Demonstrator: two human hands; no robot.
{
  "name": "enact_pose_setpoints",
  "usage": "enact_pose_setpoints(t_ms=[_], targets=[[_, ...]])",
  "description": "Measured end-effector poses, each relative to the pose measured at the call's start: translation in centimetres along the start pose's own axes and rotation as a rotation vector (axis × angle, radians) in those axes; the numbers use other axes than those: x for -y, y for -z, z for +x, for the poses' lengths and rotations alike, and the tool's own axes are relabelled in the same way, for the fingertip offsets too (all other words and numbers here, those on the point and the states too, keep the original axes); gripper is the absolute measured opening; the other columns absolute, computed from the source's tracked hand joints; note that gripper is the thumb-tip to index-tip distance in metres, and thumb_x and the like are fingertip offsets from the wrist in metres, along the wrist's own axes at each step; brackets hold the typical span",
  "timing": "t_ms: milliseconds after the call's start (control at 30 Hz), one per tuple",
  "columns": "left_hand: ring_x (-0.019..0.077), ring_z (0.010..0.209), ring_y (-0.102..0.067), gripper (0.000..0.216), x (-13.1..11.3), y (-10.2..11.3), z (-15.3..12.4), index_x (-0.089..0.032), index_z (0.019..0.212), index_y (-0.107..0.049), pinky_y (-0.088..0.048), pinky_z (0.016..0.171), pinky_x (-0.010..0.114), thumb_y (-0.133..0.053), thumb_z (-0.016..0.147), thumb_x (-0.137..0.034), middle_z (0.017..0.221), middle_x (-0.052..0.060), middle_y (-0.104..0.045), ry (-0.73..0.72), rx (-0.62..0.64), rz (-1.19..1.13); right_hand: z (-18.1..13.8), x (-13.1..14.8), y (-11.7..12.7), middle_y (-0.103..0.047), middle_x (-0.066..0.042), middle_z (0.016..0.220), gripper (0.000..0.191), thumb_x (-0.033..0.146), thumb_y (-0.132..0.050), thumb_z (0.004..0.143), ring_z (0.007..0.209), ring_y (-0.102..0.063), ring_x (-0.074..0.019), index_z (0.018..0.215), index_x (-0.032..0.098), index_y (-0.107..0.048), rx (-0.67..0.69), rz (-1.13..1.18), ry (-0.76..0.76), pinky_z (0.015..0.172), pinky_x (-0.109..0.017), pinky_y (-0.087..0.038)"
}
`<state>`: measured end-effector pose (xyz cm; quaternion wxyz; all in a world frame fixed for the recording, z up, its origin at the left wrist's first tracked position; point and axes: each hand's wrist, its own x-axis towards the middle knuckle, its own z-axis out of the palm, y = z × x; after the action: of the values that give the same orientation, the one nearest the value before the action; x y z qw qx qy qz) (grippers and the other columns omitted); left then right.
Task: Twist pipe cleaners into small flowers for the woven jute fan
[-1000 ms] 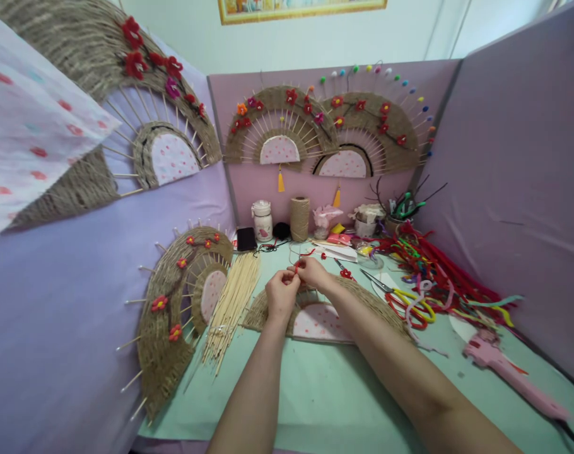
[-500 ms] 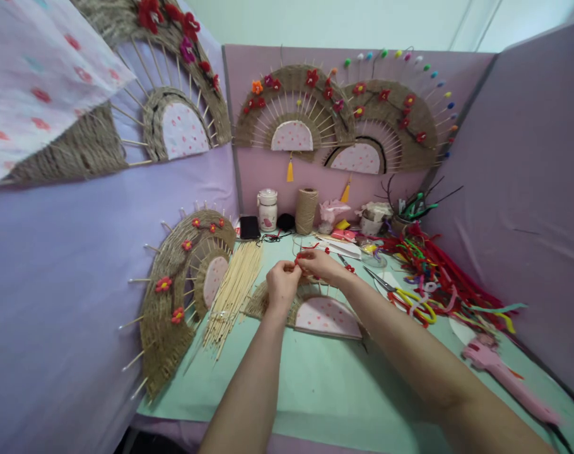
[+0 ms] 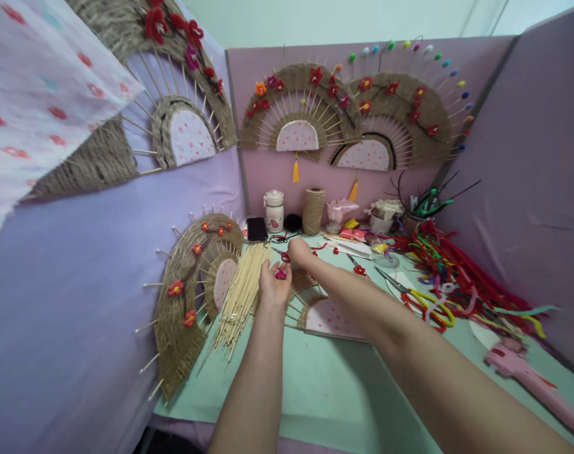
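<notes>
My left hand [image 3: 274, 287] is turned palm up with its fingers curled, and a small magenta flower [image 3: 281, 274] rests in it. Farther forward, my right hand [image 3: 298, 251] reaches over the table; its fingers are hidden behind the hand. Just left of it lie small red-handled scissors [image 3: 284, 256]. Under my right forearm is a half-round twine-wrapped fan with sticks, whose pink-dotted white centre [image 3: 328, 318] shows; the forearm covers part of it.
A bundle of thin sticks [image 3: 243, 290] lies left of my hands, beside a finished twine fan [image 3: 180, 315]. At the back stand a white jar [image 3: 274, 211] and a twine spool [image 3: 313, 211]. To the right are yellow-handled scissors [image 3: 431, 306], pipe cleaners [image 3: 462, 265] and a pink glue gun [image 3: 535, 381].
My hands were together over the fan, fingers pinching something red. Now they are apart: the left has turned palm up with the magenta flower, the right has moved forward. The view shifted slightly.
</notes>
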<state>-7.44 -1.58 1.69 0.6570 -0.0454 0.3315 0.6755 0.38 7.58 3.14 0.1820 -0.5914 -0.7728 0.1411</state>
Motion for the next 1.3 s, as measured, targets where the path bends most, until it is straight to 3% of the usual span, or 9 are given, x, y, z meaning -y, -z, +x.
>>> enact_pose_setpoints(t_ms=[167, 267, 433, 567, 767, 967, 1133, 1300], targets=[[0.0119, 0.066, -0.052, 0.025, 1.3, -0.7, -1.2, -0.013, 0.085, -0.050, -0.048, 0.057, 0.021, -0.044, 0.085, -0.037, 0.077, 0.006, -0.048, 0.067, 0.082, 0.027, -5.0, -2.0, 3.0, -0.067, -0.005, 0.097, 0.018, 0.023, -0.055, 0.082, 0.090, -0.060, -0.0146, 0.096, 0.020, -0.067, -0.038, 0.067, 0.230, 0.079, -0.023, -0.042], [0.0118, 0.062, -0.052, 0.028, 2.8, -1.2, -2.5, -0.011, 0.082, -0.052, -0.045, 0.053, 0.020, -0.043, 0.086, -0.038, 0.074, 0.007, -0.052, 0.150, 0.214, 0.128, -9.3, -4.4, 4.3, -0.065, -0.004, 0.089, 0.020, 0.018, -0.059, 0.078, 0.082, -0.059, -0.0144, 0.097, 0.019, -0.066, -0.028, 0.272, 0.476, 0.075, -0.026, -0.044], [0.0176, 0.073, -0.060, 0.026, 5.3, -1.3, -3.8, -0.010, 0.083, -0.057, -0.047, 0.061, 0.027, -0.039, 0.086, -0.029, 0.078, 0.011, -0.061, 0.281, 0.408, 0.291, -13.9, -8.6, 4.5, -0.060, -0.006, 0.099, 0.035, 0.013, -0.061, 0.074, 0.088, -0.057, -0.0160, 0.108, 0.020, -0.060, -0.169, 0.390, 0.389, 0.078, -0.030, -0.044], [0.0175, 0.079, -0.062, 0.022, 6.4, -1.0, -3.7, -0.009, 0.085, -0.060, -0.048, 0.069, 0.027, -0.040, 0.083, -0.018, 0.082, 0.011, -0.065, 0.307, 0.463, 0.314, -15.0, -10.2, 4.5, -0.058, -0.006, 0.103, 0.040, 0.014, -0.063, 0.073, 0.094, -0.055, -0.0178, 0.112, 0.021, -0.056, -0.231, 0.353, 0.384, 0.082, -0.033, -0.044], [0.0138, 0.075, -0.063, 0.016, 6.8, -0.8, -3.7, -0.011, 0.079, -0.060, -0.049, 0.075, 0.025, -0.044, 0.079, -0.010, 0.078, 0.007, -0.066, 0.318, 0.466, 0.352, -15.3, -10.4, 4.9, -0.061, -0.006, 0.101, 0.040, 0.010, -0.060, 0.074, 0.095, -0.054, -0.0192, 0.113, 0.021, -0.056, -0.269, 0.265, 0.466, 0.085, -0.035, -0.042], [0.0147, 0.090, -0.063, 0.028, 6.6, -0.6, -3.4, -0.010, 0.100, -0.061, -0.045, 0.090, 0.028, -0.049, 0.077, -0.002, 0.098, 0.011, -0.066, 0.214, 0.563, 0.462, -15.2, -10.1, 4.7, -0.063, -0.006, 0.096, 0.027, 0.019, -0.058, 0.080, 0.087, -0.056, -0.0166, 0.107, 0.020, -0.058, -0.373, 0.429, 0.410, 0.077, -0.030, -0.044], [0.0111, 0.079, -0.063, 0.022, 6.8, -0.4, -3.2, -0.011, 0.090, -0.064, -0.048, 0.078, 0.022, -0.059, 0.072, 0.000, 0.090, 0.008, -0.067, 0.082, 0.558, 0.482, -15.5, -9.4, 4.9, -0.064, -0.005, 0.091, 0.020, 0.026, -0.059, 0.079, 0.082, -0.056, -0.0162, 0.098, 0.020, -0.061, -0.438, 0.530, 0.325, 0.069, -0.028, -0.044], [0.0092, 0.070, -0.060, 0.020, 7.0, -0.3, -3.2, -0.012, 0.084, -0.063, -0.046, 0.068, 0.020, -0.068, 0.066, -0.004, 0.082, 0.006, -0.065, 0.069, 0.566, 0.483, -15.8, -8.8, 5.0, -0.063, -0.005, 0.087, 0.016, 0.025, -0.060, 0.079, 0.079, -0.054, -0.0157, 0.093, 0.020, -0.063, -0.416, 0.554, 0.332, 0.068, -0.028, -0.043]])
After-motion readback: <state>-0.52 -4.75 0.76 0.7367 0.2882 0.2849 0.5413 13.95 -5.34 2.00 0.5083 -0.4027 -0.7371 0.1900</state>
